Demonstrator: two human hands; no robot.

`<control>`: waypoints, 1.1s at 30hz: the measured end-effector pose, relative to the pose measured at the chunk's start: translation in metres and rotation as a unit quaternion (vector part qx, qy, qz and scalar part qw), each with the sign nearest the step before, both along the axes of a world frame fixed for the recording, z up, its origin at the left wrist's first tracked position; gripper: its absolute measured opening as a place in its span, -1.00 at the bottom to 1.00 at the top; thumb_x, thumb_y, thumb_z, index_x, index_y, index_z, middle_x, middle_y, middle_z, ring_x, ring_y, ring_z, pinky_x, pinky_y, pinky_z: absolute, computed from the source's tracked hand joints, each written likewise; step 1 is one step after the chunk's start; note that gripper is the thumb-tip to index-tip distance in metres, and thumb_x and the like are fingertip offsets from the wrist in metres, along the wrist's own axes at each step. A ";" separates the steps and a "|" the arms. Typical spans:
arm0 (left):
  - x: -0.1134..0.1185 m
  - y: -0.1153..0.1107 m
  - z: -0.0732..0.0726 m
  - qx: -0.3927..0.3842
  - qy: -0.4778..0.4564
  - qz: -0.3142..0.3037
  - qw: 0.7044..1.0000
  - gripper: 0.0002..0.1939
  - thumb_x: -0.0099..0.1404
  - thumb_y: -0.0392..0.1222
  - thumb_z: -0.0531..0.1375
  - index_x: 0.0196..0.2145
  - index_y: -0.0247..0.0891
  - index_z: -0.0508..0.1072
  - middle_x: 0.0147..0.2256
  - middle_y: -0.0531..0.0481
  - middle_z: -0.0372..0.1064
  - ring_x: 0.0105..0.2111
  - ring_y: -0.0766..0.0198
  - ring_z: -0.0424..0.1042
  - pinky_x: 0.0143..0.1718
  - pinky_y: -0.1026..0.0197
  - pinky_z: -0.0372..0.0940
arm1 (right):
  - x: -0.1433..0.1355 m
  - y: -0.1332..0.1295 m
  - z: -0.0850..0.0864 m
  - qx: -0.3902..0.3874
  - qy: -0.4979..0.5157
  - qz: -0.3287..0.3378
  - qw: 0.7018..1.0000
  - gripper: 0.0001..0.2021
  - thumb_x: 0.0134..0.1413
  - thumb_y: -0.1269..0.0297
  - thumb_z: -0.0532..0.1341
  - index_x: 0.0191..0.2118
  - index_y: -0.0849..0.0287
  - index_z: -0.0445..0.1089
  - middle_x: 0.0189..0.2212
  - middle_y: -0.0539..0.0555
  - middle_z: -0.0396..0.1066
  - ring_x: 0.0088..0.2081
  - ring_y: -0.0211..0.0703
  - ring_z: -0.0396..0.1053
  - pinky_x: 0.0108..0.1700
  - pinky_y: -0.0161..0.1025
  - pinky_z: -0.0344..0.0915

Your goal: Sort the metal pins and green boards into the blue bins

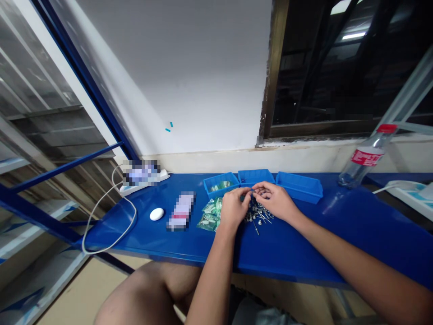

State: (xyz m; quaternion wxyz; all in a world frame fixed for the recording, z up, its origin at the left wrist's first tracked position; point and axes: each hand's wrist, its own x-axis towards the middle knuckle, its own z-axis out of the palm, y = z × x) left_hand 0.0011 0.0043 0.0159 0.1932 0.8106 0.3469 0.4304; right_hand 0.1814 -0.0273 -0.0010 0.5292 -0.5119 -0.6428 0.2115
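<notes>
My left hand point(236, 206) and my right hand point(274, 199) meet above a pile of small metal rivet-like pieces point(262, 214) on the blue table. The fingertips of both hands are pinched close together. Something tiny may be between them, but it is too small to make out. Green-tinted plastic bags point(210, 215) with small pale contents lie just left of my left hand. Behind the hands stand three blue trays: the left one point(220, 183) holds similar small bags, while the middle one point(256, 177) is partly hidden. The right one point(299, 187) is beyond my right hand.
A clear bottle with a red cap point(365, 158) stands at the back right. On the left lie a white oval object point(157, 214), a blurred phone-like item point(181, 211), a power strip point(144, 183) and a looped white cable point(134, 221). A white device point(411, 198) sits far right.
</notes>
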 end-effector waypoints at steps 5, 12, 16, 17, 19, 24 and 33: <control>-0.002 -0.002 0.003 0.006 0.022 0.028 0.999 -0.82 0.47 -0.21 0.22 -0.11 -0.16 0.65 -0.11 -0.01 0.66 -0.11 0.15 0.63 0.01 0.14 0.46 | 0.010 -0.002 0.014 0.063 -0.122 -0.056 0.989 -0.83 0.26 0.25 0.23 -0.14 0.11 0.56 -0.26 0.07 0.52 -0.29 -0.12 0.48 -0.24 -0.19 0.45; -0.003 -0.003 0.002 -0.001 0.056 0.057 0.997 -0.81 0.47 -0.20 0.20 -0.11 -0.14 0.64 -0.10 -0.03 0.65 -0.10 0.13 0.62 0.00 0.15 0.45 | 0.072 0.002 0.017 0.059 -0.332 -0.234 0.912 -0.84 0.25 0.29 0.20 -0.16 0.13 0.52 -0.20 0.17 0.58 -0.11 0.11 0.49 -0.06 -0.04 0.38; -0.003 -0.003 0.003 -0.005 0.060 0.061 0.996 -0.81 0.47 -0.21 0.20 -0.11 -0.14 0.64 -0.11 -0.03 0.65 -0.11 0.12 0.62 -0.02 0.15 0.46 | 0.094 0.003 0.010 -0.044 -0.374 -0.267 0.887 -0.79 0.28 0.17 0.21 -0.28 0.11 0.56 -0.34 0.18 0.61 -0.25 0.11 0.52 -0.22 -0.08 0.32; -0.003 -0.003 0.003 -0.005 0.061 0.061 0.996 -0.81 0.47 -0.21 0.20 -0.12 -0.14 0.64 -0.12 -0.03 0.65 -0.11 0.12 0.62 -0.02 0.14 0.46 | 0.096 0.003 0.009 -0.060 -0.382 -0.266 0.883 -0.74 0.30 0.13 0.19 -0.29 0.11 0.57 -0.36 0.18 0.61 -0.29 0.10 0.52 -0.26 -0.08 0.30; -0.003 -0.003 0.003 -0.009 0.064 0.062 0.996 -0.81 0.47 -0.20 0.19 -0.12 -0.14 0.63 -0.13 -0.04 0.65 -0.12 0.11 0.62 -0.03 0.14 0.46 | 0.096 0.004 0.008 -0.069 -0.403 -0.265 0.873 -0.66 0.35 0.11 0.14 -0.32 0.11 0.60 -0.37 0.21 0.62 -0.33 0.09 0.51 -0.29 -0.08 0.27; -0.003 -0.004 0.004 -0.007 0.065 0.067 0.996 -0.82 0.46 -0.21 0.20 -0.12 -0.14 0.63 -0.11 -0.04 0.65 -0.11 0.12 0.61 0.00 0.14 0.46 | 0.085 0.003 0.012 0.018 -0.405 -0.245 0.881 -0.67 0.36 0.12 0.14 -0.29 0.11 0.61 -0.27 0.23 0.61 -0.17 0.17 0.48 -0.08 0.01 0.34; -0.002 -0.003 0.001 0.002 0.060 0.089 0.994 -0.80 0.50 -0.15 0.17 -0.10 -0.15 0.61 -0.13 -0.05 0.65 -0.14 0.13 0.61 -0.03 0.15 0.45 | 0.028 0.000 0.004 0.062 -0.344 0.043 0.936 -0.78 0.32 0.21 0.26 0.01 0.06 0.58 -0.05 0.15 0.58 0.02 0.12 0.45 0.15 0.07 0.36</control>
